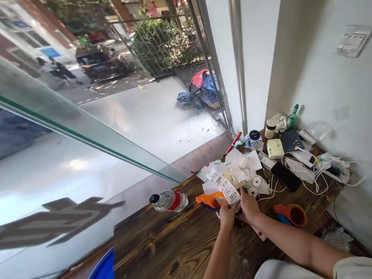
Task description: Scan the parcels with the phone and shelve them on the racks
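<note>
A strip of printed white labels point(225, 186), numbered with figures such as 5010 and 5013, runs down over loose papers to my hands. My left hand point(227, 216) pinches the near end of the strip. Close beside it, my right hand point(249, 207) is closed at the same end, fingertips on the strip; what lies under the fingers is partly hidden. An orange and blue ring-shaped piece point(210, 199) lies just left of the strip, against my left hand. Small white tape rolls point(257, 182) sit beyond my right hand.
A clear bottle with a red label point(170, 201) lies at the left. Right of my arm is an orange and blue dispenser point(291, 215). A black phone point(286, 176), tangled white cables point(306, 175) and a blue-lidded jar point(255, 139) crowd the wooden table point(159, 254). A glass pane point(81, 133) borders it.
</note>
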### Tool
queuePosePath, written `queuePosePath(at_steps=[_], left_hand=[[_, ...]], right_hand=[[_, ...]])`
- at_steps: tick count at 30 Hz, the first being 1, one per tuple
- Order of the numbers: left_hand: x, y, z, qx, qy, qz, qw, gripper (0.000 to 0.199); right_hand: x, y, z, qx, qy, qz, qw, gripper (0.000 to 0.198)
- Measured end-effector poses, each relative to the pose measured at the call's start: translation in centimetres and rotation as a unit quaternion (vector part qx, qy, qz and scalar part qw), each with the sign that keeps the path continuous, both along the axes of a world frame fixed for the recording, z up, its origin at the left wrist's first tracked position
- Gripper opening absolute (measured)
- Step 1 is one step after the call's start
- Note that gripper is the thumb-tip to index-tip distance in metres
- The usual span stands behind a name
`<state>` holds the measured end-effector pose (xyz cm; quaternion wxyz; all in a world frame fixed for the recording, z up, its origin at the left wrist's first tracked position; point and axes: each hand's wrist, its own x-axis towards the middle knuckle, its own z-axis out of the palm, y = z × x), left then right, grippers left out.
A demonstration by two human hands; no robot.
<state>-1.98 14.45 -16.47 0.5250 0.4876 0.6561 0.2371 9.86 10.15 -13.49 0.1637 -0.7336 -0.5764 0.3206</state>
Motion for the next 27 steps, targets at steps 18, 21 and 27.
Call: queuePosePath(at_steps=[18, 21, 27], left_hand=[[-0.1, -4.6, 0.9, 0.024, -0.095, 0.111, 0.989, 0.060], [0.0, -4.3, 0.4, 0.015, -0.051, 0.130, 0.990, 0.058], [0.3, -1.3, 0.3, -0.018, 0.018, 0.032, 0.999, 0.019]], right_hand=[[-0.9, -0.2, -1.5, -0.005, -0.009, 0.012, 1.000, 0.058], [-1.0, -0.1, -1.1, -0.016, -0.019, 0.023, 0.999, 0.054], [-0.1, 0.1, 0.0, -0.043, -0.026, 0.053, 0.997, 0.054]])
